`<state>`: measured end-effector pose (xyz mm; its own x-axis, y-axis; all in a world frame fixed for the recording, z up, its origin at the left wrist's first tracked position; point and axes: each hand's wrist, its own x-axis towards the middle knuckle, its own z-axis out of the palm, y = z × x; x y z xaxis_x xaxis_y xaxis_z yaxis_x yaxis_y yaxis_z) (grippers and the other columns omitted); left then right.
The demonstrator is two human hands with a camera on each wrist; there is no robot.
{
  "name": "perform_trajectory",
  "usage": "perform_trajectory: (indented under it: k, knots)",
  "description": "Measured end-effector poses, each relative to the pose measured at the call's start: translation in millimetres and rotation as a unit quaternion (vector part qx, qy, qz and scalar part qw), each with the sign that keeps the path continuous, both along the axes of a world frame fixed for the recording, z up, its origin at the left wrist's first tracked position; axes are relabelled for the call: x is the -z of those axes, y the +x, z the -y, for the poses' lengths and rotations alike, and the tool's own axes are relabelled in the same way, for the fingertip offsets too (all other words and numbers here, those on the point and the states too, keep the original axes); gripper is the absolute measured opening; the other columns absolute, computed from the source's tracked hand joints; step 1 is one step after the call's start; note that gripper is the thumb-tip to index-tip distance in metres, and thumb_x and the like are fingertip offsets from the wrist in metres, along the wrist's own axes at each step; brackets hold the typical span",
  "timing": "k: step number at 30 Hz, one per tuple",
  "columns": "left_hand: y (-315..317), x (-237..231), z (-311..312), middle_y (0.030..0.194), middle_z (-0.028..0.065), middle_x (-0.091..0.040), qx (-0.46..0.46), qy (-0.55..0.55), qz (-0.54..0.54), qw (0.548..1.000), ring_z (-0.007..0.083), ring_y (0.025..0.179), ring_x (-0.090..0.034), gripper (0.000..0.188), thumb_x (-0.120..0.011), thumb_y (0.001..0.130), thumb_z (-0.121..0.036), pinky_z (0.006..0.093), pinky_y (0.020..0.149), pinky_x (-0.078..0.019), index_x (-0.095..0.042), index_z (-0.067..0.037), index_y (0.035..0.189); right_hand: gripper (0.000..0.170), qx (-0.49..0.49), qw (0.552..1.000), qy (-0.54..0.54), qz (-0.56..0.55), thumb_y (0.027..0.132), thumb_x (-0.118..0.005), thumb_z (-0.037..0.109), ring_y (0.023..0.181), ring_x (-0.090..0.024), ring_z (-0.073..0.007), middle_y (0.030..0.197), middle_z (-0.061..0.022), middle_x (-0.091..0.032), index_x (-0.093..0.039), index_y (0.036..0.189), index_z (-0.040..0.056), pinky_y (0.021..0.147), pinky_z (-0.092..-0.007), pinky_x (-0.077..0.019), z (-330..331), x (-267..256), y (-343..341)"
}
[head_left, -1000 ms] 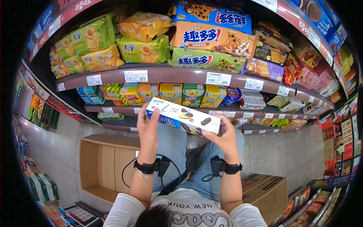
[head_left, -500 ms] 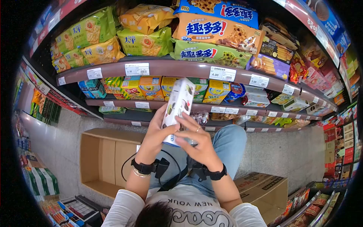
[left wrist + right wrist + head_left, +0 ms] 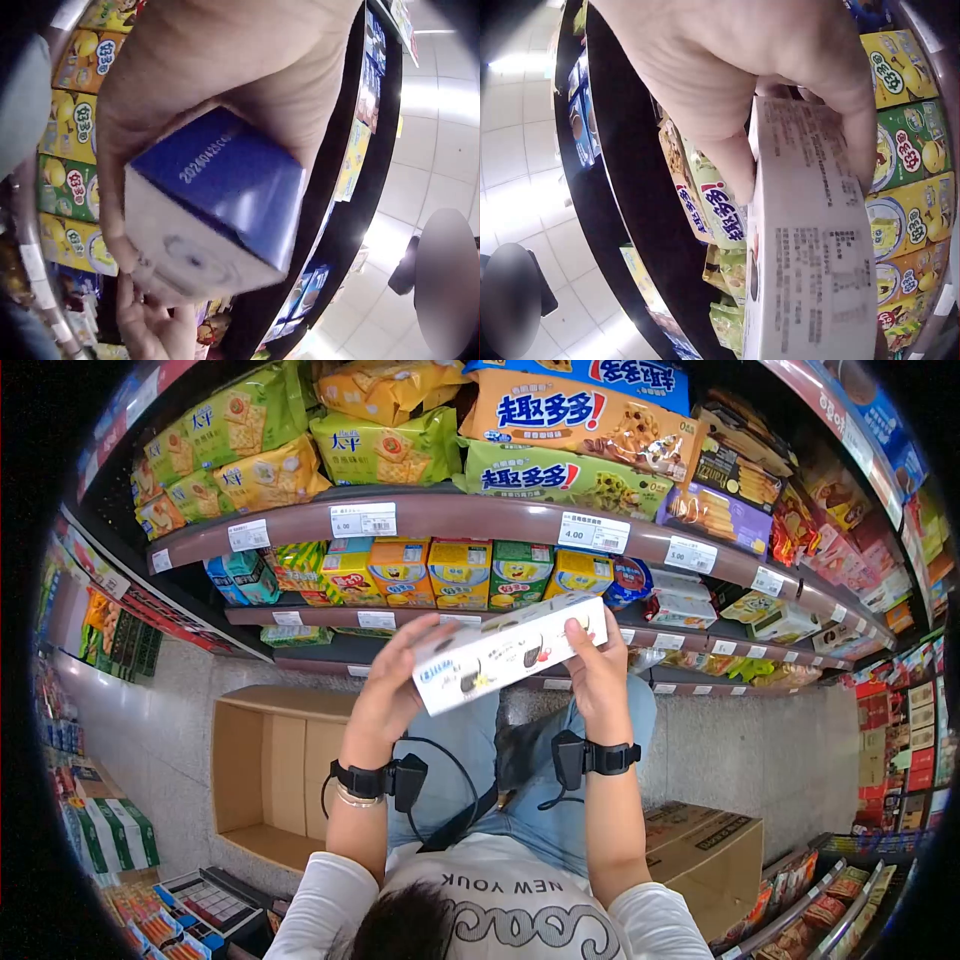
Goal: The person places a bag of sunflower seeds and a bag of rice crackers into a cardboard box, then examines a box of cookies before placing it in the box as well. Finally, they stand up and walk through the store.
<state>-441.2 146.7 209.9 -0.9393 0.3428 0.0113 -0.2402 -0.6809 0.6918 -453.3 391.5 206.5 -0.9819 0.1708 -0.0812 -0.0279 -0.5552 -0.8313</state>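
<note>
Before the shelf (image 3: pixel 480 528), the left hand (image 3: pixel 385 690) is gripping one end of the box (image 3: pixel 515 658) while the right hand (image 3: pixel 602 678) is pinching the other, apparently to keep its printed side steady and readable.

the white box (image 3: pixel 814 195) is cropped below, its small print (image 3: pixel 799 292) blurred.

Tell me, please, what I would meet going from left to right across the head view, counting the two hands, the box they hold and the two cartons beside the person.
Open cardboard carton → left hand → white snack box → right hand → brown carton with dark lettering.
</note>
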Motion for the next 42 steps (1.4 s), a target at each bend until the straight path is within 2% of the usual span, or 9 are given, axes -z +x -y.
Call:
perform_trajectory:
  k: [5, 10, 15, 22, 30, 33, 35, 39, 42]
  knots:
    - [1, 2, 4, 0.124, 0.0136, -0.051, -0.183, -0.096, 0.031, 0.978, 0.0230, 0.111, -0.056, 0.049, -0.058, 0.088, -0.003, 0.0365, 0.086, -0.0537, -0.037, 0.003, 0.133, 0.057, 0.005, 0.997, 0.077, -0.027, 0.078, -0.071, 0.002, 0.111, -0.054, -0.0192, 0.121, -0.0133, -0.054, -0.044, 0.129, -0.0028, 0.095, -0.0311, -0.0440, -2, 10, 18]
    - [4, 12, 20, 0.124, 0.0157, -0.052, -0.185, -0.122, 0.054, 0.974, 0.0261, 0.108, -0.058, 0.049, -0.055, 0.091, -0.010, 0.0400, 0.085, -0.0547, -0.036, 0.002, 0.135, 0.056, -0.027, 0.995, 0.087, -0.036, 0.078, -0.072, 0.001, 0.111, -0.054, -0.0191, 0.122, -0.0139, -0.054, -0.045, 0.127, -0.0032, 0.097, -0.0317, -0.0424, 7, 18, 37]
    - [19, -5, 42, 0.125, 0.0146, -0.052, -0.220, -0.128, 0.061, 0.965, 0.0244, 0.107, -0.059, 0.050, -0.055, 0.092, -0.011, 0.0376, 0.083, -0.0559, -0.035, -0.002, 0.137, 0.061, -0.095, 0.981, 0.159, -0.065, 0.075, -0.073, -0.002, 0.109, -0.055, -0.0209, 0.123, -0.0152, -0.053, -0.043, 0.127, -0.0043, 0.087, -0.0320, -0.0508, 27, -4, 31]
    - [70, -13, 135, 0.128, 0.0118, -0.049, -0.255, -0.173, 0.107, 0.945, 0.0236, 0.109, -0.057, 0.059, -0.057, 0.090, -0.008, 0.0404, 0.084, -0.0550, -0.030, -0.007, 0.142, 0.063, -0.259, 0.931, 0.231, -0.114, 0.073, -0.073, -0.003, 0.109, -0.056, -0.0209, 0.125, -0.0132, -0.052, -0.044, 0.129, 0.0021, 0.084, -0.0316, -0.0531, 103, 5, 11]
    - [138, 47, 232, 0.122, 0.0119, -0.053, -0.373, -0.143, 0.215, 0.891, 0.0250, 0.106, -0.058, 0.044, -0.054, 0.092, -0.014, 0.0383, 0.081, -0.0557, -0.037, -0.009, 0.132, 0.059, -0.408, 0.866, 0.267, -0.109, 0.078, -0.071, 0.005, 0.096, -0.061, -0.0173, 0.120, -0.0133, -0.057, -0.045, 0.130, 0.0038, 0.076, -0.0279, -0.0522, 234, 51, 3]
    - [161, 77, 258, 0.117, 0.0101, -0.054, -0.390, -0.176, 0.285, 0.858, 0.0235, 0.106, -0.057, 0.034, -0.055, 0.092, -0.015, 0.0371, 0.082, -0.0549, -0.041, -0.008, 0.122, 0.048, -0.447, 0.846, 0.276, -0.092, 0.080, -0.070, 0.011, 0.086, -0.061, -0.0140, 0.105, -0.0110, -0.062, -0.050, 0.123, 0.0017, 0.072, -0.0273, -0.0528, 283, 90, 1]
    - [174, 112, 275, 0.115, 0.0099, -0.054, -0.395, -0.197, 0.297, 0.847, 0.0225, 0.103, -0.058, 0.036, -0.060, 0.090, -0.016, 0.0378, 0.080, -0.0545, -0.041, -0.009, 0.120, 0.036, -0.484, 0.844, 0.232, 0.010, 0.082, -0.068, 0.011, 0.077, -0.062, -0.0126, 0.096, -0.0081, -0.064, -0.055, 0.114, 0.0012, 0.064, -0.0262, -0.0532, 314, 97, 4]
    - [194, 157, 296, 0.108, 0.0075, -0.055, -0.357, -0.238, 0.363, 0.827, 0.0197, 0.098, -0.058, 0.047, -0.071, 0.083, -0.022, 0.0354, 0.079, -0.0534, -0.042, -0.007, 0.117, 0.023, -0.494, 0.836, 0.239, 0.020, 0.084, -0.065, 0.008, 0.075, -0.063, -0.0107, 0.091, -0.0068, -0.064, -0.060, 0.105, 0.0024, 0.050, -0.0247, -0.0516, 356, 154, 3]
    - [199, 183, 305, 0.109, 0.0073, -0.054, -0.332, -0.258, 0.409, 0.810, 0.0195, 0.097, -0.059, 0.054, -0.076, 0.078, -0.024, 0.0356, 0.080, -0.0523, -0.045, -0.004, 0.118, 0.022, -0.528, 0.811, 0.251, 0.039, 0.083, -0.066, 0.009, 0.079, -0.065, -0.0169, 0.091, -0.0090, -0.066, -0.061, 0.103, 0.0032, 0.059, -0.0302, -0.0533, 372, 183, 1]
